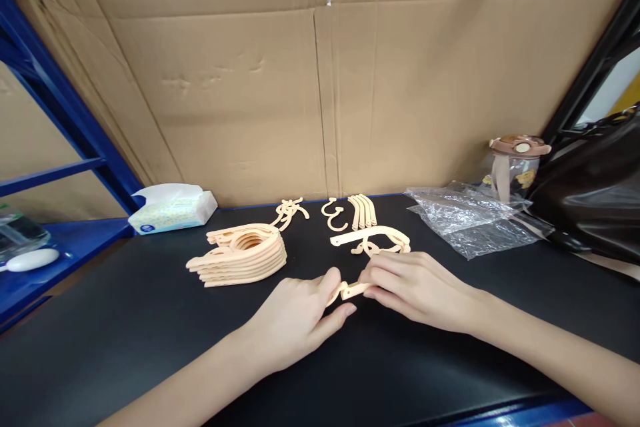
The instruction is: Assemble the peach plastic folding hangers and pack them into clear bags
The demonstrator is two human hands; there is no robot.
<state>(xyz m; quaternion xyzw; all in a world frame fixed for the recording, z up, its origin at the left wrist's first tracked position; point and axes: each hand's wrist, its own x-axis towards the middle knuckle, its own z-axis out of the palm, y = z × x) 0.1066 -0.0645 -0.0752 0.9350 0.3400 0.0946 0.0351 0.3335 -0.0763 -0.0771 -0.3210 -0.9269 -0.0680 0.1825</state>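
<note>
Head view: you have both hands gripping, meeting low over the black tabletop (165, 347). Your left hand (300, 320) pinches a small curved piece (333, 297) between thumb and fingers; your right hand (420, 290) grips a cream arm piece (356, 290), its holed end pointing left. The two pieces meet in the gap between your hands, just left of your right fingertips. Can't tell if they're locked together or only touching; your fingers hide the rest.

Step in hand looks like fitting or adjusting that joint. Next move calls for a steady left pinch, the holed end lined up with its mate, then firm, even pressure without twisting; thin plastic could slip or snap.

Just beyond your right hand lies another hanger part (357, 236). Stacked hangers (245, 263) sit left, loose hooks (338, 219) and a row of arms (363, 212) behind.
</note>
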